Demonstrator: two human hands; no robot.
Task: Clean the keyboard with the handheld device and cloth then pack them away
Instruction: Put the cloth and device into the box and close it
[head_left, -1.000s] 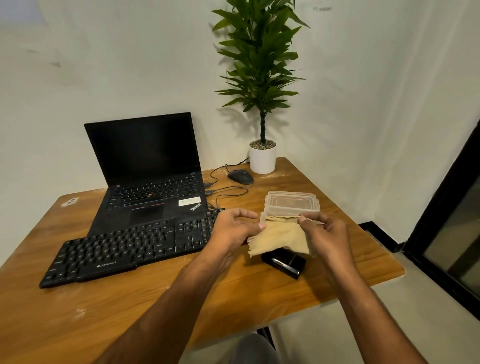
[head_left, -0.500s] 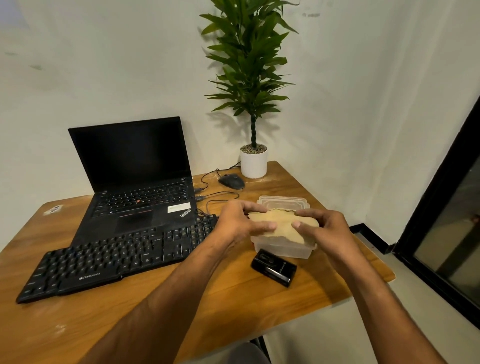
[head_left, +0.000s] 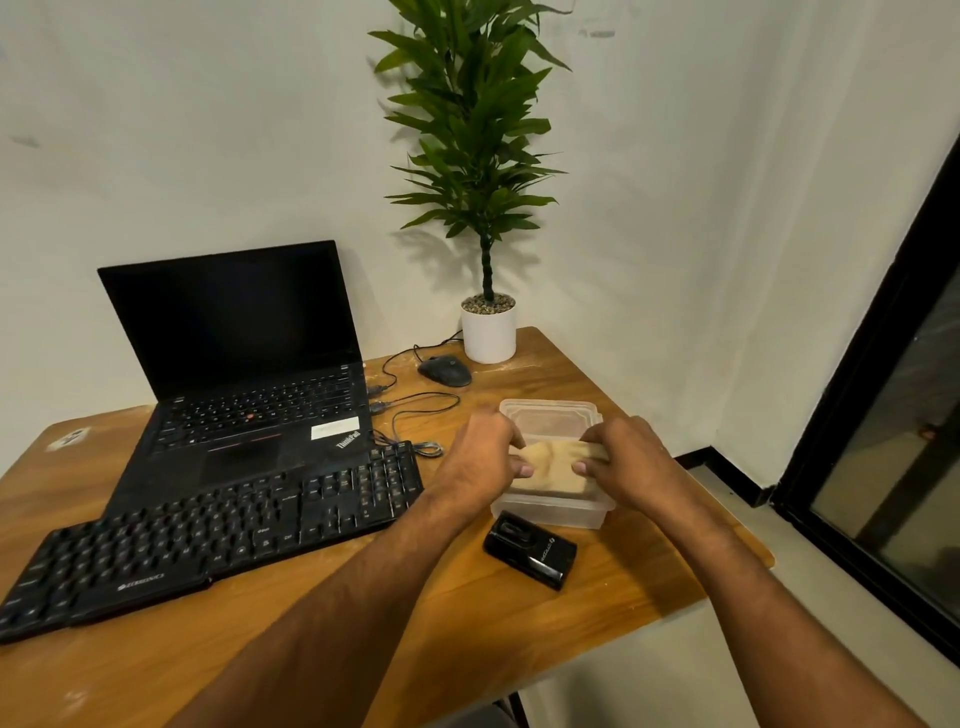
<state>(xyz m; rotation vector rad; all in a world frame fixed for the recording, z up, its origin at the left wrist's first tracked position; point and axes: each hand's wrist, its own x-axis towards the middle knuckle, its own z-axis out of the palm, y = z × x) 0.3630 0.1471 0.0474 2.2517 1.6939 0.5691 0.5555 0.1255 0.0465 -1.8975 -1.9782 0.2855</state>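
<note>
Both hands grip a folded tan cloth (head_left: 553, 467) over a clear plastic container (head_left: 550, 512) that sits on the wooden table (head_left: 467, 623), toward the table's 3 o'clock edge. The left hand (head_left: 480, 457) closes on the cloth's 9 o'clock end and the right hand (head_left: 631, 460) on its 3 o'clock end; one fingertip of each shows on top of the fabric, while the other fingers curl out of sight behind the knuckles. The hands and cloth hide most of the container's inside, so whether the cloth touches its floor cannot be told. At the container's 12 o'clock lies its clear lid (head_left: 550, 415), partly covered by the hands. The black handheld device (head_left: 530, 556) lies just beside the container at 6 o'clock. The black keyboard (head_left: 208, 530) lies at 9 o'clock, its far left corner cut off by the frame, touching the front of an open laptop (head_left: 244, 374).
</note>
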